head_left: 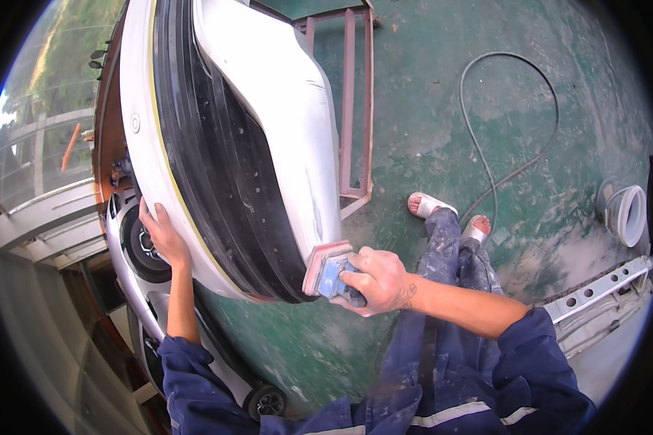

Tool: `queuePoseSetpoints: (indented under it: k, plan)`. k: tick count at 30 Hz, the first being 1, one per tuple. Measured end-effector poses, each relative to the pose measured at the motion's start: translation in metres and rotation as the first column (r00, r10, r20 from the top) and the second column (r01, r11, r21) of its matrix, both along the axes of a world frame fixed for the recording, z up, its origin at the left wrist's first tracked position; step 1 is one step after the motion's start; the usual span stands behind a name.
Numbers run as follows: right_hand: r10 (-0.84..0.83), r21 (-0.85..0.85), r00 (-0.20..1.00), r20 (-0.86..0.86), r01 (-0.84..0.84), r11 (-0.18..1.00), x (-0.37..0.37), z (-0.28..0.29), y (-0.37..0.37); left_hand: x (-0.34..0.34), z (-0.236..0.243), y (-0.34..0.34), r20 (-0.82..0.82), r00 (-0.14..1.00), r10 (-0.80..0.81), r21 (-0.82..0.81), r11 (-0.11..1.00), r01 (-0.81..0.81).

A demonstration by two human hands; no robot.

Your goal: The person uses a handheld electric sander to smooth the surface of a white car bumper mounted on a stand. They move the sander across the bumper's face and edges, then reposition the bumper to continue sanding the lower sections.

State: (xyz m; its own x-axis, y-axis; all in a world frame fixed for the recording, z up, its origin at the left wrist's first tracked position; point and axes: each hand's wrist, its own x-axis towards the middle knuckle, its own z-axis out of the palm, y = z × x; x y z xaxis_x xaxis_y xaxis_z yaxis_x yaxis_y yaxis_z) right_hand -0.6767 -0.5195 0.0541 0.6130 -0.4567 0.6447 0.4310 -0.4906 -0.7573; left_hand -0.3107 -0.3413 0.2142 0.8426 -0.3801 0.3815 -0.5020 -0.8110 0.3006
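Observation:
A large car bumper (294, 109), white with a black ribbed middle section, stretches from the top of the view down toward me. In my right hand (379, 281) is a sanding block (332, 275) with a blue body and a reddish pad, gripped with the fingers wrapped around it. Its pad lies against the bumper's near right end, where the white part meets the black. My left hand (165, 235) rests on the white outer strip along the bumper's left side, fingers stretched out and holding no tool.
A reddish-brown metal frame stand (350, 94) supports the bumper. A dark hose (556, 109) loops over the green floor by my feet. White buckets (633, 216) and a perforated metal bar (595, 291) are at the right. A silver car (149, 290) stands at the left.

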Motion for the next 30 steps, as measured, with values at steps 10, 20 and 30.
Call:
queuePoseSetpoints:
  k: [10, 20, 30]
  plan:
    - [-0.15, 0.308, 0.933, -0.327, 0.256, 0.916, 0.059, 0.091, -0.096, 0.0, 0.001, 0.001, -0.021, 1.0, 0.011, -0.012, 1.0, -0.011]
    - [-0.047, 0.463, 0.919, -0.39, 0.241, 0.853, 0.035, 0.073, -0.057, -0.001, -0.002, 0.0, -0.041, 0.999, 0.023, -0.009, 1.0, -0.024]
    - [-0.062, 0.361, 0.921, -0.384, 0.211, 0.908, 0.079, 0.114, -0.144, 0.0, 0.001, 0.008, -0.037, 0.999, -0.01, -0.037, 0.999, 0.009]
